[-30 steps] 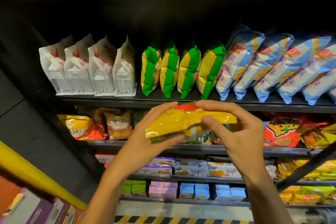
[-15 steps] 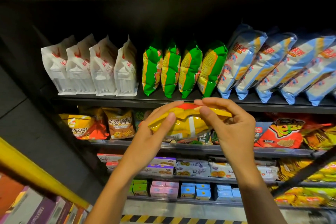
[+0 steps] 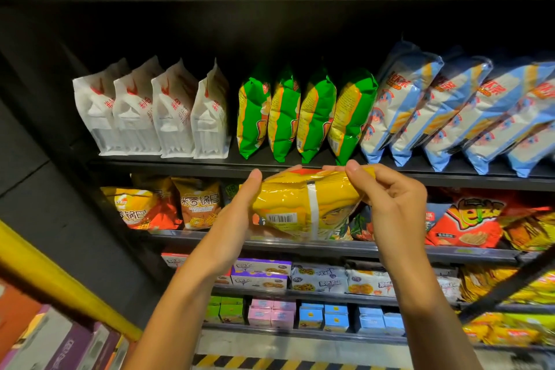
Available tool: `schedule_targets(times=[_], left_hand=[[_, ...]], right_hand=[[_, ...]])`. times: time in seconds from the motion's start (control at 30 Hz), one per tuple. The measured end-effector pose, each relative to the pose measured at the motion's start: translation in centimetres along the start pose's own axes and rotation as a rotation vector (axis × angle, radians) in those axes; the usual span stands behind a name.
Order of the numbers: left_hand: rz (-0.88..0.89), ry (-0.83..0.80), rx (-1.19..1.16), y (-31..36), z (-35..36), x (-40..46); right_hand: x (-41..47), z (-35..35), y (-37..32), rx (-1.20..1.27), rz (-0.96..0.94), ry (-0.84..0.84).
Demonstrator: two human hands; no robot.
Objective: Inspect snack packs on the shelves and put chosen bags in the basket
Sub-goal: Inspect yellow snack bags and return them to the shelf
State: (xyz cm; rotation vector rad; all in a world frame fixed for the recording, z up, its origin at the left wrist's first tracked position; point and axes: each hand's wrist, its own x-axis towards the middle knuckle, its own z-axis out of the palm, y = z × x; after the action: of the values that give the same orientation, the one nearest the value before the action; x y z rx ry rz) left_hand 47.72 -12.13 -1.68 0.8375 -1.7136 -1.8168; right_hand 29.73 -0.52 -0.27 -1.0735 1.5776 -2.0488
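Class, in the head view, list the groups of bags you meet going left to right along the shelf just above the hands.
white bags → green bags → blue-and-white bags

Yellow rail [image 3: 60, 288] lower left, striped floor tape [image 3: 270, 363] below.

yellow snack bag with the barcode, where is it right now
In the head view the yellow snack bag sits centre frame, held between the left hand and right hand, just below the green bags.
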Motion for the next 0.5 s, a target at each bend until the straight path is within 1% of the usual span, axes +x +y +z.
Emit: schedule_targets(times=[0.1, 0.17, 0.23, 0.3, 0.4, 0.5], left_hand=[[0.036, 0.018, 0.009, 0.3, 0.2, -0.2], [0.074, 0.023, -0.005, 0.5, 0.4, -0.2], [0.158, 0.008, 0.022, 0.8, 0.5, -0.3], [0.273, -0.017, 0.089, 1.2, 0.4, -0.7], [0.410, -0.004, 0.226, 1.2, -0.1, -0.8], [0.470, -0.035, 0.292, 1.2, -0.6, -0.5]], right_hand=[[0.0, 0.1, -0.1, 0.025, 0.015, -0.013], [-0.1, 0.1, -0.5, 0.050, 0.012, -0.052], [-0.2, -0.2, -0.7, 0.052, -0.019, -0.100], [-0.2, -0.6, -0.7, 0.068, -0.026, -0.182], [0.1, -0.8, -0.6, 0.116, 0.073, -0.321], [0.1, -0.4, -0.7, 0.181, 0.131, -0.355]])
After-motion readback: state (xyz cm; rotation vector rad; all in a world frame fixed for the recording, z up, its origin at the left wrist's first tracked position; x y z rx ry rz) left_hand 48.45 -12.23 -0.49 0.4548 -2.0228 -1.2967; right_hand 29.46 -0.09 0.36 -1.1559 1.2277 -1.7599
